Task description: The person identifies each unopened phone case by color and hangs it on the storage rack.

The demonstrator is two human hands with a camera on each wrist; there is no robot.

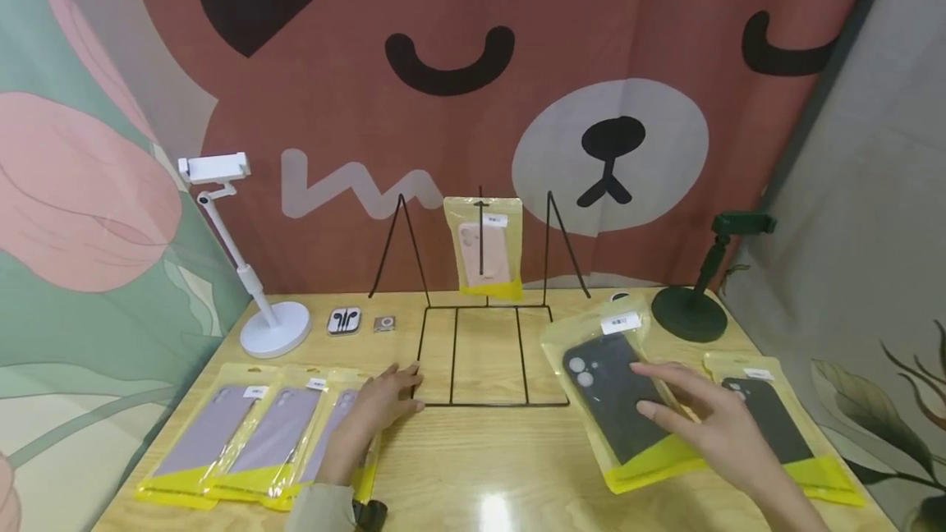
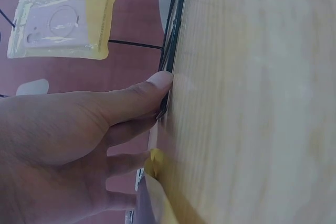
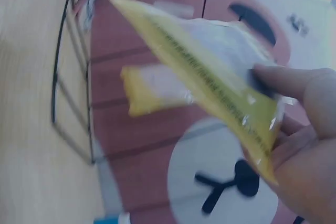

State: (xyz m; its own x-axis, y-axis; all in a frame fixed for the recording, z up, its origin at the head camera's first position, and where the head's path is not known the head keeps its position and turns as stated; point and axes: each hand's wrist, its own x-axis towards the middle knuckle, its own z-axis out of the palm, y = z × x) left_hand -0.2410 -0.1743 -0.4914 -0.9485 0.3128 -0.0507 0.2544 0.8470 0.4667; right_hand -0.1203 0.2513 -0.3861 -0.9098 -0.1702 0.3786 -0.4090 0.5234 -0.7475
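My right hand (image 1: 665, 396) pinches a black phone case in a clear and yellow packet (image 1: 609, 388), with fingers on top, and holds it tilted above the table's right side. The right wrist view shows that packet (image 3: 210, 61) edge-on between thumb and fingers (image 3: 294, 85). My left hand (image 1: 395, 388) lies flat on the table at the front left corner of a black wire rack (image 1: 488, 405). Its thumb (image 2: 157, 85) touches the rack's wire (image 2: 173, 40). A pink phone case packet (image 1: 484, 251) hangs on the rack's centre hook.
Three lilac case packets (image 1: 222, 433) lie in a row at front left, the last partly under my left wrist. Another black case packet (image 1: 783, 425) lies at the right. A white phone stand (image 1: 251, 290), earbuds (image 1: 344, 320) and a dark green stand (image 1: 691, 306) stand at the back.
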